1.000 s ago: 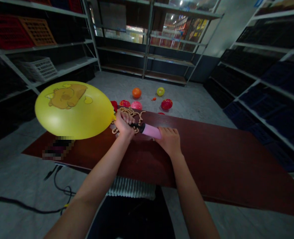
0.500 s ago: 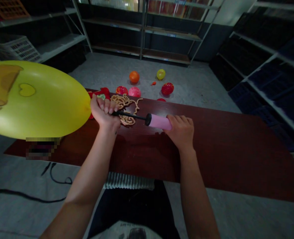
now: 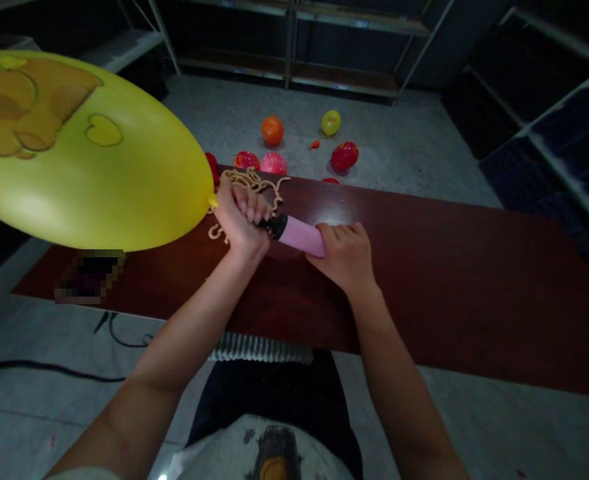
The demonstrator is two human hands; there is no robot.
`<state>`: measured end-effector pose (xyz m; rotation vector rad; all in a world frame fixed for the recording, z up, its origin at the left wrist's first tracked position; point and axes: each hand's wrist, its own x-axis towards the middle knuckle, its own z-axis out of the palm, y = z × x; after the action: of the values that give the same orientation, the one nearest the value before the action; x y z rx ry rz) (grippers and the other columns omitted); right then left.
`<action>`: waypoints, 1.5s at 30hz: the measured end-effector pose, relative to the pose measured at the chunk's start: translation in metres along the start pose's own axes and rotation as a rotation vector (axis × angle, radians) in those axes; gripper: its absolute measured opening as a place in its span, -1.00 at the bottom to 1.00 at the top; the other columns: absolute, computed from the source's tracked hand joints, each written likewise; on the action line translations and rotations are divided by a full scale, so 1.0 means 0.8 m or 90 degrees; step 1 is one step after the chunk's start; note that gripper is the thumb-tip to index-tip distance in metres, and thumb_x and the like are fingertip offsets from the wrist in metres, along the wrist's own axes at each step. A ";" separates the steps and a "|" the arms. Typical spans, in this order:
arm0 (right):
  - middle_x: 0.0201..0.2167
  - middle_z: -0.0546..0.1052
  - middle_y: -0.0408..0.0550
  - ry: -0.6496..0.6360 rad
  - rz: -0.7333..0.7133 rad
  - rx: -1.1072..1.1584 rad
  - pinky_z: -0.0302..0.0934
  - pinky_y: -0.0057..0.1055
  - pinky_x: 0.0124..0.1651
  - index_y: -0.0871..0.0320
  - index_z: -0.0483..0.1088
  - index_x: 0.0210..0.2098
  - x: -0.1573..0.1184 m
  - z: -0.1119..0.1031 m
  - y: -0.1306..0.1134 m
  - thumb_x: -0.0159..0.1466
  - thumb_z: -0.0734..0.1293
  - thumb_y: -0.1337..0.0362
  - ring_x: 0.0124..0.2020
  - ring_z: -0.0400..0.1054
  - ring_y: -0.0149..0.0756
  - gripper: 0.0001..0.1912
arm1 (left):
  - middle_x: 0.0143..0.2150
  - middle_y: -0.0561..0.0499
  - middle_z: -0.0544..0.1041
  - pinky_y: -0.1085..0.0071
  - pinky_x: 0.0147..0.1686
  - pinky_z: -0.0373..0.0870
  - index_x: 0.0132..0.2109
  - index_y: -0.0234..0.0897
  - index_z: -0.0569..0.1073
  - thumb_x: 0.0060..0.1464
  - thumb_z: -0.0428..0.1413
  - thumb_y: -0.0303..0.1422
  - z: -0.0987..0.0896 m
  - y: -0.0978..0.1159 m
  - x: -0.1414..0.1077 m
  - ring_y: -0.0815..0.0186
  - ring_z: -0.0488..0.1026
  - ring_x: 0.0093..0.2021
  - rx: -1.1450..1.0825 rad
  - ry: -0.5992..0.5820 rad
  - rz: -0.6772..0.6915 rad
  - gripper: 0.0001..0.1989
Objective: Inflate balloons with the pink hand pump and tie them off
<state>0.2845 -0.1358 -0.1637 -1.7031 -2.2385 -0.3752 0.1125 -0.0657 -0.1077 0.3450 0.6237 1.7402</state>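
Observation:
A large inflated yellow balloon (image 3: 144, 180) with a printed cartoon face and a heart juts out to the left, above the table. At its neck my left hand (image 3: 244, 217) is closed, gripping the black end of a hand balloon pump (image 3: 297, 235). How the neck meets the pump is hidden by my fingers. My right hand (image 3: 345, 257) wraps the far end of the pump's pink barrel. Hardly any of the black rod shows between my left hand and the barrel. Behind my left hand lies a heap of tan balloon strips or cord (image 3: 247, 179).
The long dark-red table (image 3: 449, 287) spans the view, with a pixelated object (image 3: 89, 277) at its left. Beyond it, an orange balloon (image 3: 272, 131), a yellow-green balloon (image 3: 331, 123) and several red or pink ones lie on the floor. Shelving (image 3: 344, 80) stands behind; a black cable (image 3: 49, 368) runs at lower left.
My hands have come closer together, and the pump's rod has slid into the pink barrel. My left hand and the yellow balloon moved right and up in view; the camera tilted down slightly.

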 end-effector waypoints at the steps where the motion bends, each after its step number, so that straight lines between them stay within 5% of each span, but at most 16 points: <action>1: -0.35 0.60 0.04 -0.001 -0.001 0.008 -0.03 -0.23 -0.13 0.19 0.47 -0.17 0.001 0.003 -0.002 0.21 0.37 0.15 -0.29 0.40 -0.11 -0.73 | -0.69 0.16 -0.14 0.45 -0.71 -0.09 -0.62 -0.23 -0.01 0.52 -0.20 -0.30 0.000 -0.004 -0.002 0.42 -0.16 -0.75 -0.002 -0.008 -0.009 -0.37; 5: -0.36 0.62 0.04 0.006 0.007 0.036 -0.03 -0.25 -0.14 0.19 0.48 -0.18 0.001 0.012 -0.004 0.20 0.36 0.14 -0.31 0.43 -0.12 -0.73 | -0.70 0.17 -0.10 0.48 -0.73 -0.04 -0.62 -0.23 -0.02 0.50 -0.10 -0.16 -0.004 -0.010 0.001 0.45 -0.13 -0.76 -0.014 -0.003 -0.034 -0.33; 17: -0.21 0.65 0.05 0.033 0.033 -0.010 -0.03 -0.25 -0.11 0.15 0.49 -0.03 0.001 0.016 0.009 0.29 0.36 0.08 -0.18 0.44 -0.09 -0.65 | -0.71 0.19 -0.07 0.49 -0.72 -0.07 -0.62 -0.23 0.02 0.48 -0.15 -0.33 -0.015 -0.010 0.022 0.46 -0.10 -0.76 -0.054 0.035 0.007 -0.40; 23: -0.19 0.64 0.02 0.057 0.044 -0.072 -0.03 -0.21 -0.05 0.11 0.47 -0.01 -0.005 0.008 0.029 0.28 0.38 0.12 -0.14 0.37 -0.07 -0.67 | -0.69 0.18 -0.08 0.46 -0.71 -0.06 -0.60 -0.22 0.01 0.43 -0.07 -0.35 -0.024 0.013 0.037 0.44 -0.10 -0.74 -0.075 0.039 0.049 -0.43; 28: -0.19 0.62 0.01 0.110 0.085 -0.116 -0.02 -0.16 0.03 0.08 0.47 -0.02 -0.010 0.002 0.042 0.29 0.36 0.18 -0.11 0.33 -0.05 -0.72 | -0.68 0.18 -0.11 0.48 -0.70 -0.05 -0.58 -0.23 -0.03 0.45 -0.18 -0.41 -0.022 0.045 0.039 0.46 -0.14 -0.74 -0.095 0.066 0.067 -0.46; 32: -0.13 0.60 0.04 0.109 0.112 -0.100 0.00 -0.16 0.02 0.08 0.45 0.00 -0.012 -0.003 0.045 0.28 0.34 0.22 -0.06 0.33 -0.02 -0.71 | -0.67 0.19 -0.10 0.52 -0.67 -0.01 -0.54 -0.25 -0.03 0.49 -0.12 -0.26 -0.022 0.057 0.038 0.49 -0.10 -0.73 -0.054 0.085 0.066 -0.44; 38: -0.17 0.58 0.08 0.046 0.122 -0.048 0.02 -0.20 -0.14 0.12 0.45 0.01 -0.014 -0.007 0.039 0.30 0.33 0.16 -0.17 0.34 -0.03 -0.68 | -0.65 0.16 -0.09 0.45 -0.65 0.01 -0.54 -0.24 0.00 0.44 -0.01 -0.25 -0.029 0.048 0.040 0.45 -0.06 -0.72 -0.006 0.068 0.089 -0.44; 45: -0.23 0.60 0.05 -0.022 0.065 -0.022 0.05 -0.26 -0.18 0.16 0.46 -0.07 -0.005 -0.011 0.011 0.27 0.35 0.14 -0.24 0.39 -0.12 -0.70 | -0.67 0.15 -0.11 0.44 -0.70 -0.02 -0.55 -0.22 -0.03 0.46 -0.14 -0.30 -0.015 0.019 0.019 0.42 -0.09 -0.74 0.009 0.036 0.045 -0.46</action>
<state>0.2947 -0.1402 -0.1570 -1.8457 -2.1707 -0.3642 0.0896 -0.0564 -0.1103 0.3327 0.6723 1.8183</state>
